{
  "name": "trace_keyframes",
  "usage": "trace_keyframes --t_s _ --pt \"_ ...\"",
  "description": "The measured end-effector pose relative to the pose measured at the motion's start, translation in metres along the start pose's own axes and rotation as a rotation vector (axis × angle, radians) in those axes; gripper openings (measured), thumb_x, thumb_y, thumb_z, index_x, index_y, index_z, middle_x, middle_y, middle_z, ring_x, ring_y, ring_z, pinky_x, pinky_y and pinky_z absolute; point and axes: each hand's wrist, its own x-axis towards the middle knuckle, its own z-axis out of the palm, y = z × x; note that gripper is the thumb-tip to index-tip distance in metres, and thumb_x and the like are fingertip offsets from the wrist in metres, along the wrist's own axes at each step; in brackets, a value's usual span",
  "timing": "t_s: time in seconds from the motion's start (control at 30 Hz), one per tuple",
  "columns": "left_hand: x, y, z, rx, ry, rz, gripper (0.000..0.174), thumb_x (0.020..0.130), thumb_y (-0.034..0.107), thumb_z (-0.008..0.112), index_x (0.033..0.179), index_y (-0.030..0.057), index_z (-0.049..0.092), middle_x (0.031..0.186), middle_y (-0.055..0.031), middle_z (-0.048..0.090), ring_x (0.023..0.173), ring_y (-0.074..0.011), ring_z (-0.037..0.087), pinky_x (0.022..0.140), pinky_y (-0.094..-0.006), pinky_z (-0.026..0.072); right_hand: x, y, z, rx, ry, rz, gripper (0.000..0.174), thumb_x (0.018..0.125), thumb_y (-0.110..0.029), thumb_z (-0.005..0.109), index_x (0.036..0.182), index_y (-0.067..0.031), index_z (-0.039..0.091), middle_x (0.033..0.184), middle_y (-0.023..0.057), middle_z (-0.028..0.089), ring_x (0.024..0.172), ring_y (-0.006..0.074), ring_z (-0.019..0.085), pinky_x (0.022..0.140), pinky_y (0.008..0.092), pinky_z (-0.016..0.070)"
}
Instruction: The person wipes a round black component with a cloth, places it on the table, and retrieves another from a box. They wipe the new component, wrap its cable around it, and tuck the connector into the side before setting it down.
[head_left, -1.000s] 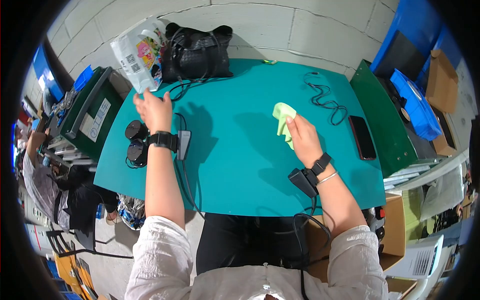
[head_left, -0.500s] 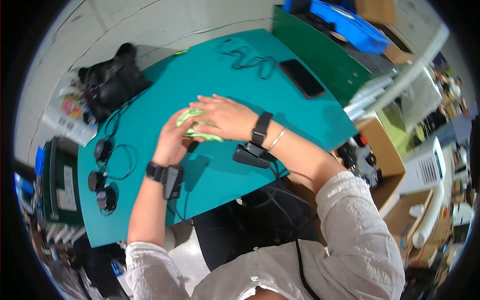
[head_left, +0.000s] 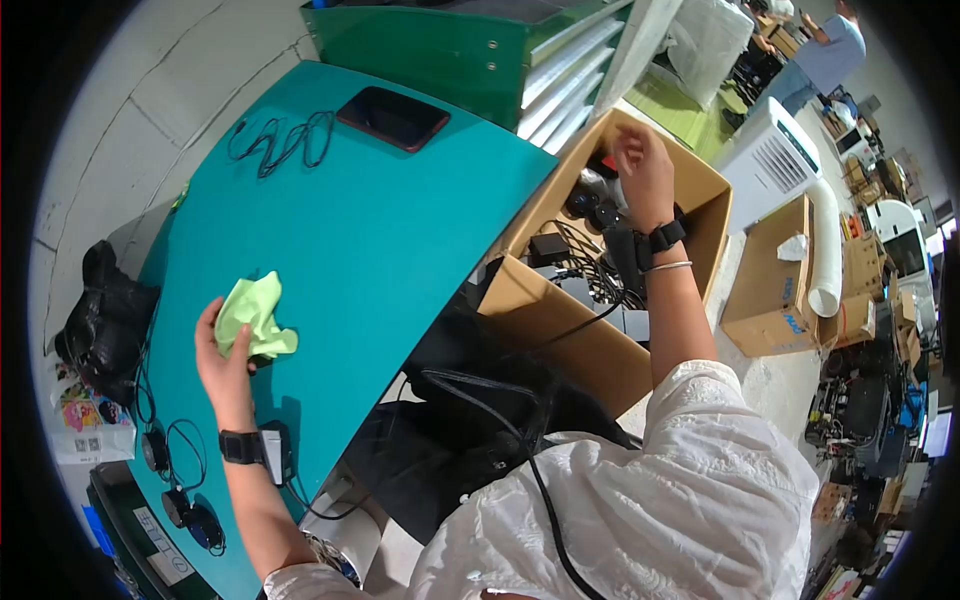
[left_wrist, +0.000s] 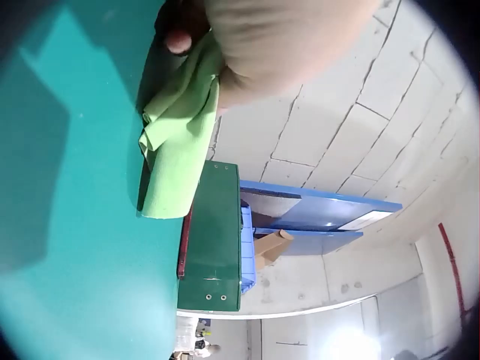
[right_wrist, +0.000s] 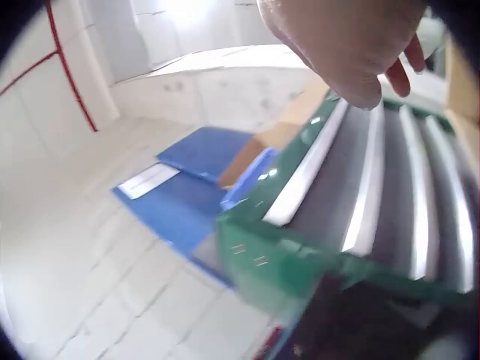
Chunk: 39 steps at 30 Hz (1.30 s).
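My left hand [head_left: 224, 372] grips a light-green cloth [head_left: 252, 312] low over the left part of the table, with the thumb across its front. A dark edge shows under the cloth; what it belongs to is hidden. In the left wrist view the cloth [left_wrist: 176, 169] hangs down in folds from the fingers. Out to the right, my right hand [head_left: 645, 172] is raised over an open cardboard box [head_left: 575, 345], fingers blurred and loosely bent, nothing held. Inside the box lie black cables [head_left: 590, 265], a black adapter [head_left: 548, 247] and round black parts.
On the teal table [head_left: 380, 230] lie a phone [head_left: 393, 118] and a thin black cable [head_left: 285, 143]. Round black devices [head_left: 176, 507] stand at its left end, near a black handbag [head_left: 105, 325]. A green cabinet [head_left: 430, 55] borders the far side.
The right hand let go of the cloth, which the left hand now holds after both hands met on it. The right arm swung right over the box, and the head view turned right.
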Motion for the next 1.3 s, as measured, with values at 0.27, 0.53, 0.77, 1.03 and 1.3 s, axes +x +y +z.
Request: trace_keyframes --t_s 0.27,0.53,0.77,1.03,1.3 --pt "0.011 -0.037 -0.016 -0.082 0.066 0.054 0.044 0.097 0.011 0.057 0.136 -0.0026 0.043 0.129 -0.0137 0.052 0.117 -0.0187 0.053 0.098 -0.0304 0.0428 -0.087 0.226 0.028 -0.586 -0.482 0.573 0.030 0.082 -0.015 0.063 0.111 -0.0089 0.064 0.112 0.0204 0.064 0.105 0.0359 0.062 0.092 0.0435 0.0502" --pt "0.013 -0.041 -0.022 -0.100 0.087 -0.007 0.037 0.098 0.011 0.055 0.131 -0.0034 0.047 0.125 -0.0103 0.054 0.112 -0.0169 0.055 0.095 -0.0304 0.0443 -0.169 0.285 0.033 -0.625 -0.574 1.059 0.035 0.082 -0.016 0.066 0.115 -0.0029 0.065 0.121 0.0235 0.061 0.114 0.0367 0.059 0.097 0.0427 0.0482" --pt "0.012 -0.037 -0.025 -0.045 0.123 -0.060 0.038 0.096 0.010 0.057 0.130 -0.0029 0.047 0.122 -0.0092 0.055 0.105 -0.0149 0.057 0.089 -0.0284 0.0472 -0.162 0.297 0.069 -0.661 -0.493 1.013 0.065 0.076 -0.028 0.076 0.130 -0.0037 0.048 0.132 0.0211 0.051 0.126 0.0367 0.047 0.106 0.0427 0.0404" --pt "0.009 -0.034 -0.022 -0.015 0.148 -0.092 0.036 0.096 0.008 0.057 0.129 -0.0023 0.048 0.120 -0.0088 0.056 0.100 -0.0147 0.059 0.084 -0.0276 0.0494 -0.163 0.306 0.084 -0.822 -0.566 0.955 0.074 0.083 -0.024 0.068 0.145 -0.0082 0.030 0.130 0.0199 0.051 0.117 0.0359 0.056 0.094 0.0439 0.0483" --pt "0.009 -0.036 -0.023 -0.034 0.134 -0.064 0.036 0.095 0.009 0.058 0.128 -0.0027 0.049 0.120 -0.0092 0.057 0.100 -0.0150 0.058 0.084 -0.0276 0.0485 -0.167 0.311 0.064 -0.614 -0.329 0.897 0.082 0.077 -0.036 0.074 0.142 -0.0067 0.034 0.127 0.0241 0.051 0.114 0.0410 0.055 0.098 0.0446 0.0463"
